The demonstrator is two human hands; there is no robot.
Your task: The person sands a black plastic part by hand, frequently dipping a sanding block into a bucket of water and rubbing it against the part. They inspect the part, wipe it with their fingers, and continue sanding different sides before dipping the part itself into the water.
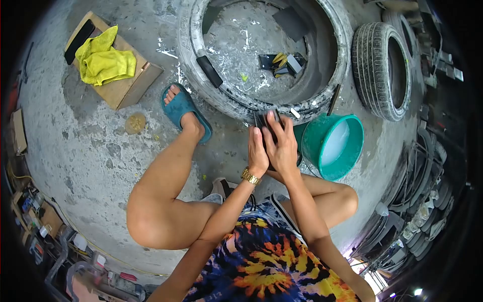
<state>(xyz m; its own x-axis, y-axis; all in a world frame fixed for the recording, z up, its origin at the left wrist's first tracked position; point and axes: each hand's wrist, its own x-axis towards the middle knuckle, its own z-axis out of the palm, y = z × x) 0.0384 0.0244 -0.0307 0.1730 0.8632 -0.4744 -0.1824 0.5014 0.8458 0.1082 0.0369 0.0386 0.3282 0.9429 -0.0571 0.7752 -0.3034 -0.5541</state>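
Just in front of the near side of a large tire point(187, 65) lying flat, my two hands are close together around a dark flat piece point(260, 120). My left hand point(258, 155), with a gold watch point(251, 176) at its wrist, is closed against the piece from the left. My right hand point(283, 146) lies over its right side, fingers pressed together. The hands cover most of the piece, so its kind cannot be made out. On the tire's rim rest a black block point(209, 71) and a small white piece point(295, 112).
A green bucket point(327, 166) with cloudy liquid stands to the right of my hands. Beyond it are upright tires point(372, 70). Black and yellow items point(283, 65) lie inside the flat tire. At left, a yellow cloth point(106, 60) and a phone point(79, 42) lie on a cardboard box point(132, 85).
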